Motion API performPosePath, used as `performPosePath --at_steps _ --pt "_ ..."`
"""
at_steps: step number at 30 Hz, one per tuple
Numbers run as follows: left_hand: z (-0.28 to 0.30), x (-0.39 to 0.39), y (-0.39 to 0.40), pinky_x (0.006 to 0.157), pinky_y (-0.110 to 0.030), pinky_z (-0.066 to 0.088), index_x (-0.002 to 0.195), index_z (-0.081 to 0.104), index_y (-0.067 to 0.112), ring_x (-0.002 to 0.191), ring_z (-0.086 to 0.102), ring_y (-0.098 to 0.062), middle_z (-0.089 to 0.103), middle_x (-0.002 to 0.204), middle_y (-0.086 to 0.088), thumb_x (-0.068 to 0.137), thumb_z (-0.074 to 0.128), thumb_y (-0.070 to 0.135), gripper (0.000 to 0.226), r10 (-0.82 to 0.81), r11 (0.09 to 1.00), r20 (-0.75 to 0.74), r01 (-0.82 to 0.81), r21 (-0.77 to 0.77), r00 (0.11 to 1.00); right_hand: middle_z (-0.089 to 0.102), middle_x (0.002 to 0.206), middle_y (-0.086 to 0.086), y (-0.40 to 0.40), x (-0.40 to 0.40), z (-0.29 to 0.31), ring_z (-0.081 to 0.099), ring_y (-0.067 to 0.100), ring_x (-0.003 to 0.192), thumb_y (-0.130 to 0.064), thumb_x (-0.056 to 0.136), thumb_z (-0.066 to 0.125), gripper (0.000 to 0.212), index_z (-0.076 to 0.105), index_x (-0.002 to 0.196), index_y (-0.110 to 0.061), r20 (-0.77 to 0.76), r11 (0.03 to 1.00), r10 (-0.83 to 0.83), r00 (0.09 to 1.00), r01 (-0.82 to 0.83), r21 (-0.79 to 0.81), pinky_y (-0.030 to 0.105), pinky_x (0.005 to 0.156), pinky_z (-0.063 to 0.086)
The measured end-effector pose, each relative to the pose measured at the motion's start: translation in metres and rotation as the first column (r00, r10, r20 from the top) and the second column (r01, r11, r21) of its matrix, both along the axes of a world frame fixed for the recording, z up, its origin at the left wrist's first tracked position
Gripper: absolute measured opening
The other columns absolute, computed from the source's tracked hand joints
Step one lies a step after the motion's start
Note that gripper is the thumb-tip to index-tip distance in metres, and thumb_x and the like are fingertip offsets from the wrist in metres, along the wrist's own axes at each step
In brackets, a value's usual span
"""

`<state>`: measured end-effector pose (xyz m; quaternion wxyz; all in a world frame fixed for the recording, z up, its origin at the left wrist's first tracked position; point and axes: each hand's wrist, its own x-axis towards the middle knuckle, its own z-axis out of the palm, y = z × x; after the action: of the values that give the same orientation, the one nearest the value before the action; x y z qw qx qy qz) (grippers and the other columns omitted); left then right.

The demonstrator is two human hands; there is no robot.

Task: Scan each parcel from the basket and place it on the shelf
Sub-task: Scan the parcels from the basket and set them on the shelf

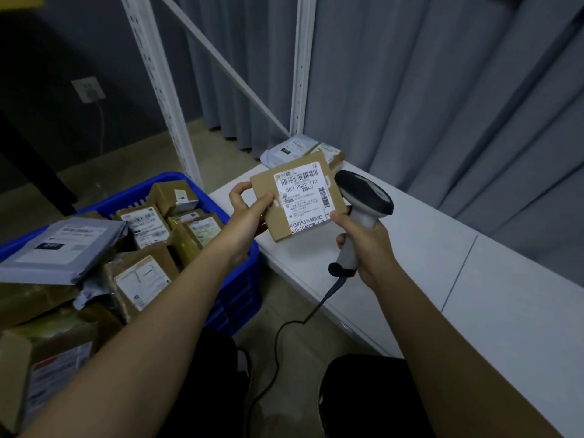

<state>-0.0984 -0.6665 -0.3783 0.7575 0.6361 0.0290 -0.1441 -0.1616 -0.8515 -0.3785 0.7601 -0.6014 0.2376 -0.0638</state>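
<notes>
My left hand pinches the flat parcel by its left edge, label up; my right hand grips the scanner just right of it, over the shelf

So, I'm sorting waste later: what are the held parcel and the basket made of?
The flat brown parcel in the left hand looks like matte cardboard, with a glossy white paper label. The blue slotted basket looks like rigid moulded plastic, judging by its ribbed wall.
</notes>
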Motion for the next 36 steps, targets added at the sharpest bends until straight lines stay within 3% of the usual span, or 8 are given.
performPosePath --at_steps 3,6,10,12,14,17,23,36 --pt "-0.003 0.004 -0.009 0.083 -0.031 0.052 0.123 0.027 0.032 0.090 0.067 -0.014 0.067 0.104 0.000 0.094 0.058 0.024 0.043 -0.098 0.995 0.025 0.097 0.033 0.995 0.066 0.089 0.003 -0.018 -0.008 0.004 0.053 0.011 0.055 -0.020 0.079 0.079 0.028 0.066 0.102 -0.012 -0.018 0.998 -0.055 0.998 0.054 -0.037 0.023 0.056 0.051" --pt "-0.006 0.010 -0.018 0.080 -0.027 0.051 0.120 0.027 0.033 0.098 0.064 -0.014 0.065 0.112 -0.006 0.091 0.063 0.020 0.048 -0.122 0.990 0.064 0.116 0.077 0.990 0.064 0.094 0.004 -0.034 -0.020 0.007 0.054 0.013 0.057 -0.025 0.079 0.079 0.041 0.062 0.114 -0.010 -0.061 0.987 -0.106 0.992 0.098 -0.129 0.023 0.054 0.051" --pt "-0.014 0.009 -0.026 0.095 -0.045 0.050 0.119 0.027 0.033 0.114 0.056 -0.026 0.051 0.127 -0.011 0.086 0.069 0.017 0.056 -0.126 0.973 0.125 0.098 0.209 0.984 0.062 0.088 0.006 -0.050 -0.051 0.010 0.054 0.014 0.059 -0.027 0.080 0.077 0.038 0.061 0.111 -0.011 -0.112 0.958 -0.043 0.993 0.009 -0.286 0.023 0.055 0.050" --pt "-0.017 0.005 -0.028 0.087 -0.040 0.055 0.119 0.025 0.031 0.110 0.056 -0.025 0.050 0.124 -0.010 0.086 0.068 0.013 0.057 -0.148 0.963 0.132 0.113 0.244 0.980 0.061 0.082 0.007 -0.054 -0.065 0.013 0.053 0.013 0.057 -0.028 0.080 0.077 0.032 0.061 0.104 -0.013 -0.122 0.928 0.016 0.992 -0.060 -0.368 0.018 0.050 0.048" --pt "-0.020 0.001 -0.028 0.068 -0.029 0.059 0.119 0.024 0.028 0.099 0.058 -0.019 0.049 0.122 -0.009 0.087 0.066 0.010 0.056 -0.167 0.957 0.135 0.127 0.260 0.977 0.059 0.075 0.007 -0.055 -0.074 0.016 0.052 0.012 0.055 -0.029 0.080 0.077 0.027 0.060 0.096 -0.015 -0.126 0.905 0.047 0.991 -0.096 -0.414 0.015 0.047 0.047" --pt "-0.024 -0.001 -0.024 0.062 -0.020 0.053 0.120 0.025 0.027 0.089 0.055 -0.004 0.050 0.116 -0.007 0.087 0.067 0.009 0.056 -0.159 0.952 0.141 0.114 0.285 0.977 0.060 0.073 0.007 -0.055 -0.081 0.020 0.051 0.011 0.052 -0.030 0.078 0.078 0.026 0.063 0.086 -0.011 -0.140 0.917 0.048 0.989 -0.099 -0.387 0.018 0.048 0.047" --pt "-0.020 -0.007 -0.021 0.045 -0.015 0.050 0.120 0.024 0.023 0.077 0.056 -0.007 0.049 0.098 0.004 0.088 0.064 0.006 0.054 -0.162 0.954 0.128 0.122 0.273 0.978 0.052 0.067 0.004 -0.055 -0.086 0.024 0.047 0.013 0.047 -0.026 0.078 0.078 0.025 0.058 0.076 -0.011 -0.177 0.938 0.013 0.984 -0.074 -0.340 0.022 0.046 0.044" --pt "-0.017 -0.011 -0.021 0.050 -0.016 0.052 0.121 0.023 0.025 0.083 0.056 -0.010 0.047 0.110 -0.002 0.089 0.064 0.012 0.053 -0.126 0.961 0.107 0.095 0.260 0.986 0.055 0.069 0.005 -0.058 -0.087 0.023 0.049 0.014 0.048 -0.025 0.080 0.077 0.020 0.062 0.080 -0.011 -0.169 0.937 -0.006 0.986 -0.053 -0.344 0.021 0.045 0.044"
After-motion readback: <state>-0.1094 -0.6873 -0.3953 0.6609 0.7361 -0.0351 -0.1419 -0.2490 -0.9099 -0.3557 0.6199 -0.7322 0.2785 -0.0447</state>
